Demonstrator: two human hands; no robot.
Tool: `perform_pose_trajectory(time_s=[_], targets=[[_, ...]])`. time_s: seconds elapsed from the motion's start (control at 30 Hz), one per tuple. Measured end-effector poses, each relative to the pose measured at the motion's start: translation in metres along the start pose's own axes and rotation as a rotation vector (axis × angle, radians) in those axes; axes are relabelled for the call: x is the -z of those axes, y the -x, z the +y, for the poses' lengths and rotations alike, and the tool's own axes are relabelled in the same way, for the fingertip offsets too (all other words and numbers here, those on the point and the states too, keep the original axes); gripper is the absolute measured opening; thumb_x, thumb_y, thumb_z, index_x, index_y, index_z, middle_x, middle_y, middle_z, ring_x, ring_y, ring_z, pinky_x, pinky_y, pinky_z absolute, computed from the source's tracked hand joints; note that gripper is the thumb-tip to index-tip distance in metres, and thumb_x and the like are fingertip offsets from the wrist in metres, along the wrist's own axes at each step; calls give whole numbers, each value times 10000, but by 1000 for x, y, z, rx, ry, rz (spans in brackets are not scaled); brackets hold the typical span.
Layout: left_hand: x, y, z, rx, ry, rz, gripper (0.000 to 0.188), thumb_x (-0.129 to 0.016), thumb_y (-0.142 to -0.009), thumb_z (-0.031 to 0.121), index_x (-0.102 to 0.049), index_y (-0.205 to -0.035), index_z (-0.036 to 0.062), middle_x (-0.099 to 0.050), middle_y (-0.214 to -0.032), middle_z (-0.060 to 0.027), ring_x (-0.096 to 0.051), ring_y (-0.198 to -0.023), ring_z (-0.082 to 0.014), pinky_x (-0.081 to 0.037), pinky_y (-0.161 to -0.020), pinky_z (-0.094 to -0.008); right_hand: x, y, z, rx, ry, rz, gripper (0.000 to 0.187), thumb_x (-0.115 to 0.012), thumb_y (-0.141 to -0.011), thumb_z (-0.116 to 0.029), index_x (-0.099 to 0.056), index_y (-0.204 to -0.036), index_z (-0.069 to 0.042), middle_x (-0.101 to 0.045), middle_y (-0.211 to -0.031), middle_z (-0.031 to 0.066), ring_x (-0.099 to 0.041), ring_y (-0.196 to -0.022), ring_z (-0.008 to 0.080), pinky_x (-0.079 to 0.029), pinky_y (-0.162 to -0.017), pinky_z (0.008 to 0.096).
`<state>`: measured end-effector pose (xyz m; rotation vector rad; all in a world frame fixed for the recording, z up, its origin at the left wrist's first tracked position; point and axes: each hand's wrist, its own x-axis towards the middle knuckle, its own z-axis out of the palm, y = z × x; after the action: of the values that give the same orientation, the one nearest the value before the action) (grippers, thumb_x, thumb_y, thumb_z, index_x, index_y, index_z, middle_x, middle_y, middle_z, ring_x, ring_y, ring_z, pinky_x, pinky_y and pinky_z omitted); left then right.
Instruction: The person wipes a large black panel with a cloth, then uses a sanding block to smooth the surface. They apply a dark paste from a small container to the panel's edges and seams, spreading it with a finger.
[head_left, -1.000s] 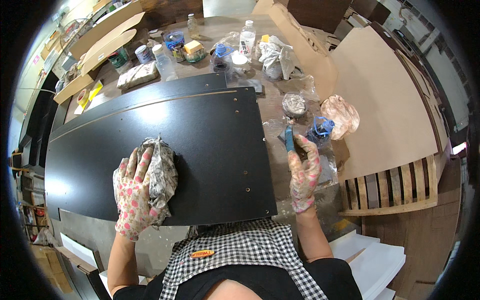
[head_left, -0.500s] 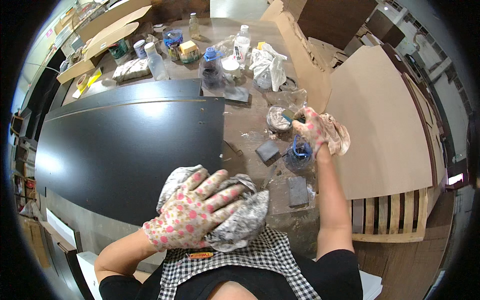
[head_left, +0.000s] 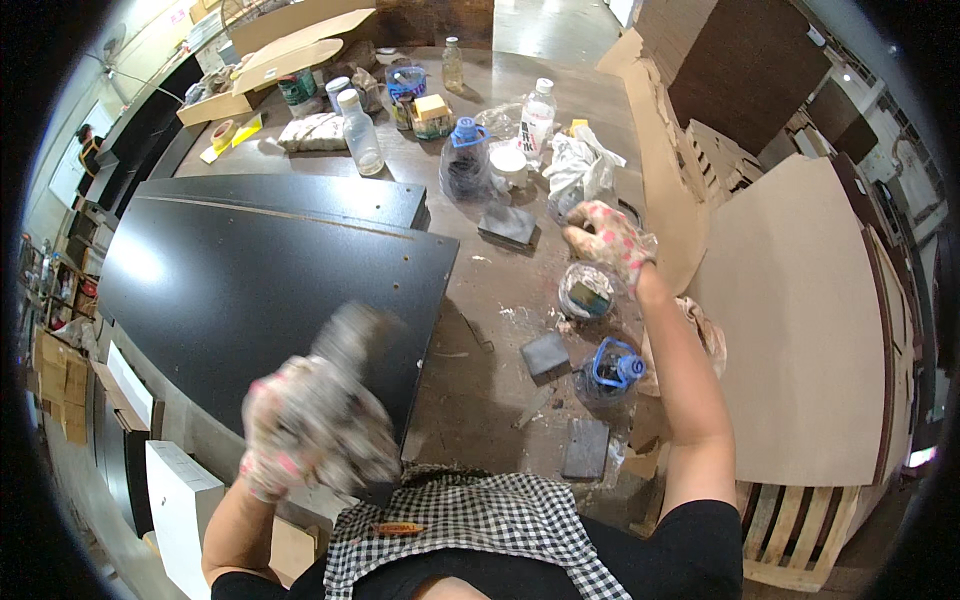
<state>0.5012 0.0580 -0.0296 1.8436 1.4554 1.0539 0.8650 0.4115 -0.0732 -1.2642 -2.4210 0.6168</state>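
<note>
The left hand, pink-spotted glove blurred, is closed around a crumpled grey-and-white cloth at the near right part of the flat black panel, left on the brown tabletop. The right hand, fingers curled, is beside a crumpled white cloth, far right; its grip cannot be determined.

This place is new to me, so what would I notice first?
Probably the big shiny black board on the left of the brown table. Next, the left hand, gloved in pink spots, holding a blurry grey rag by the board's near edge. The right hand, gloved alike, is near a crumpled white cloth.
</note>
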Motion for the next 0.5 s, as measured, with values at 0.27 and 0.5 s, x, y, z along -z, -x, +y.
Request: perform_pose_trajectory(time_s=[0.27,0.5], targets=[[27,-74,-4,83,-1005,162,523,-755,-753,293,-639,-1191,31,-572,-1230,-174,-548,-1147,-370,-431,-975,-490,-57,-154,-43,38,-112,123,660,-723,-835,-283,-490,-1413,-63,-561,-1338,246,-520,-1273,389,-418,-1077,427],[21,-89,4,167,-854,192,630,-821,-542,271,-689,-1117,50,-601,-1219,-122,-528,-1195,-356,-374,-1037,-476,-99,-245,-68,125,177,237,431,-690,-853,-286,-647,-1257,-141,-613,-1249,179,-585,-1160,363,-458,-1016,453]])
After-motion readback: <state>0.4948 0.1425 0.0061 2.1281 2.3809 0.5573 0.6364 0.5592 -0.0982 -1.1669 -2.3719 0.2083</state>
